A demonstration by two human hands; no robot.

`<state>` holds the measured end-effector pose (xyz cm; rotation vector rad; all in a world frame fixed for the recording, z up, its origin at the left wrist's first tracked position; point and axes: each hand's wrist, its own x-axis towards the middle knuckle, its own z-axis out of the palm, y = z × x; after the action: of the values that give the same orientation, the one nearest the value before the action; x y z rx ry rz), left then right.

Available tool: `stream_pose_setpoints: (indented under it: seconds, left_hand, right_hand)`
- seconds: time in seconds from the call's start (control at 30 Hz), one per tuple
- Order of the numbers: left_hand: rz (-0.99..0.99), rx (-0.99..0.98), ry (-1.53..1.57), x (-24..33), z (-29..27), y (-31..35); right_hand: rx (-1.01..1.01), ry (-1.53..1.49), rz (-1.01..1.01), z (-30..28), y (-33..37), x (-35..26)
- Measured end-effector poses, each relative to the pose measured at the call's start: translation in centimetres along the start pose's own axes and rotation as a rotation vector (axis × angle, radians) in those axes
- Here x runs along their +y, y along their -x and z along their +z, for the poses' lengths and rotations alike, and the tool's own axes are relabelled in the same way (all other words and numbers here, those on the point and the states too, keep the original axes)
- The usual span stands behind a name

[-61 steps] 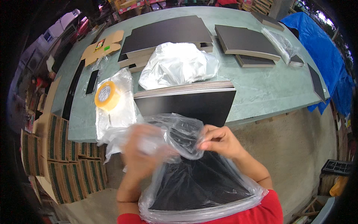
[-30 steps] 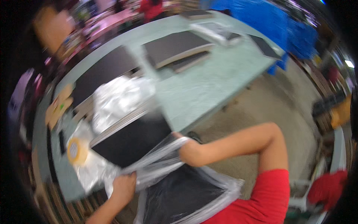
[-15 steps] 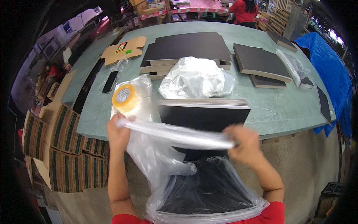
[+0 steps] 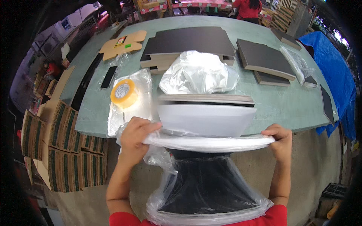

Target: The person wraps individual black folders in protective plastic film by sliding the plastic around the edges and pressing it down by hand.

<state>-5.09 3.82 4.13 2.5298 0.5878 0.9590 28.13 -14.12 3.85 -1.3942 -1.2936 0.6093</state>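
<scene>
My left hand (image 4: pixel 136 139) and my right hand (image 4: pixel 279 141) are closed on opposite ends of a clear plastic bag (image 4: pixel 211 143). Between them its edge runs taut as a thick whitish band. Right behind the band, a stack of boards (image 4: pixel 205 98) stands at the table's near edge, its front face pale grey. Closer to my body lies a black board (image 4: pixel 205 186) covered in clear plastic, with a whitish near edge. A roll of clear tape (image 4: pixel 123 93) sits beyond my left hand on flat plastic bags (image 4: pixel 141 90).
The green table (image 4: pixel 290 113) bears a crumpled plastic heap (image 4: pixel 198 73), dark boards (image 4: pixel 188 41), more boards (image 4: pixel 264 58) at right, a phone (image 4: pixel 108 77) and flattened cardboard (image 4: pixel 122 43). Folded cartons (image 4: pixel 73 150) are stacked at left. A blue tarp (image 4: pixel 332 75) hangs at right. A person in red (image 4: pixel 249 11) is at the back.
My right hand has moved right and my left hand slightly right, so the plastic between them is stretched wider and straighter. The standing stack's front face looks pale instead of black.
</scene>
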Motion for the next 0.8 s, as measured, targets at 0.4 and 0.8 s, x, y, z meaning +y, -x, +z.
stream_pose_setpoints:
  seconds: [0.4, 0.8]
  left_hand:
    - [-0.921, -0.923, 1.177, -3.0, 3.6, 8.4]
    - [-1.306, -0.689, 1.239, -5.4, 8.4, 12.8]
  right_hand:
    - [-0.664, -0.696, 0.793, 0.5, 6.8, 5.2]
    - [-0.467, -0.972, 1.034, 0.7, 10.2, 10.0]
